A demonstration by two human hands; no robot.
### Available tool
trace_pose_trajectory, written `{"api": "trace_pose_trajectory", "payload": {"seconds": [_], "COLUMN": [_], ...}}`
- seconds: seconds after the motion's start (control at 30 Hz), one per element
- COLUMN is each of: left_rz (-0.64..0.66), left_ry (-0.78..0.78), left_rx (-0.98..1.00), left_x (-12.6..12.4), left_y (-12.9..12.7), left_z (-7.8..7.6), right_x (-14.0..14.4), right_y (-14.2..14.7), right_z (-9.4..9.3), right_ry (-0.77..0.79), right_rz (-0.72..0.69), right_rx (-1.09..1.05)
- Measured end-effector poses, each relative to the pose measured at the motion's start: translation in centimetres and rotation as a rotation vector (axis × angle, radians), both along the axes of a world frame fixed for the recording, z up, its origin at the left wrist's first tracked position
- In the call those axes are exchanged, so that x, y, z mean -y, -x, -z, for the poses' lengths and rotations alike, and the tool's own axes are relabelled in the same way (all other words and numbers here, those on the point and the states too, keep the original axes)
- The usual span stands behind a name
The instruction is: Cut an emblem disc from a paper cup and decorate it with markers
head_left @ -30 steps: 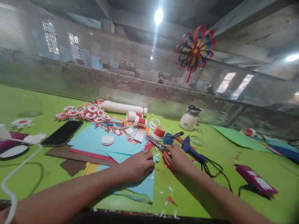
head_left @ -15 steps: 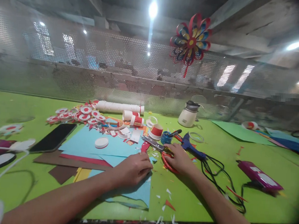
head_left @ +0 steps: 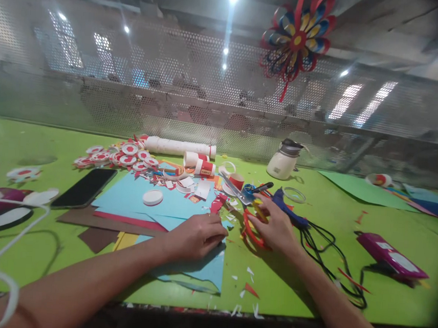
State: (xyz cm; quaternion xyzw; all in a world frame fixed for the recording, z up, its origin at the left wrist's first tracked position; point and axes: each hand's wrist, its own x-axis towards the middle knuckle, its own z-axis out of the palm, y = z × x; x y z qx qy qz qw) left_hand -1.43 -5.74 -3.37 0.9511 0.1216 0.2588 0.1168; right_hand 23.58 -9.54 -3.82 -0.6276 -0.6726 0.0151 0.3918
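- On the green table [head_left: 334, 214], near its front edge, the right hand [head_left: 278, 228] has tipped up the scissors [head_left: 244, 199], which lay flatter under its fingers a moment ago; the yellow inside of the red handles now shows.
- The scissors look taken up rather than merely touched, I'd judge, so the cutting tool is in play.
- That right hand is curled around the handles; the blades angle away, just in front of one red-and-white paper cup [head_left: 236, 179].
- The left hand [head_left: 200, 234] rests loosely curled on light-blue paper [head_left: 213, 271], much as before; whether it pinches anything, I can't tell.
- By count: one pair of scissors; four such paper cups, two lying together near one white tube [head_left: 179, 147] and one far right.
- One black phone [head_left: 85, 187], one white disc [head_left: 153, 197], one flask [head_left: 283, 162], one blue glue gun [head_left: 290, 210].
- The red-and-white rosettes [head_left: 129, 149] overlap too much to count.
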Motion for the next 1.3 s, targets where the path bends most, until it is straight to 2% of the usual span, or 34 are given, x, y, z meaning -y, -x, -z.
{"api": "trace_pose_trajectory", "payload": {"seconds": [0.17,0.4,0.53,0.67,0.83,0.93,1.13,1.3], "left_rz": [-0.035,-0.059,-0.104,-0.229,-0.446,-0.497,-0.51,-0.497], "left_ry": [0.048,0.051,0.089,0.163,0.281,0.369,0.421,0.429], "left_rx": [-0.003,0.021,0.141,0.307,0.474,0.533,0.566,0.584], "left_x": [-0.2,-0.1,-0.2,-0.7,-1.9,-2.9,-4.2,-4.3], "left_y": [0.1,0.1,0.1,0.3,0.9,1.1,1.2,1.3], "left_z": [0.2,0.1,0.0,-0.4,-1.3,-1.3,-0.6,-0.5], "right_x": [0.5,0.5,0.7,0.8,1.1,1.1,0.9,0.4], "right_y": [-0.7,-0.7,-0.6,-1.3,-2.8,-3.1,-2.8,-2.3], "right_z": [-1.0,-1.2,-1.6,-2.6,-3.6,-3.8,-4.1,-3.2], "right_ry": [-0.031,0.028,0.087,0.143,0.123,0.109,0.023,-0.001], "right_rz": [-0.005,-0.039,-0.059,-0.151,-0.198,-0.241,-0.275,-0.241], "right_rx": [-0.132,-0.278,-0.413,-0.604,-0.807,-0.887,-0.872,-0.668]}}
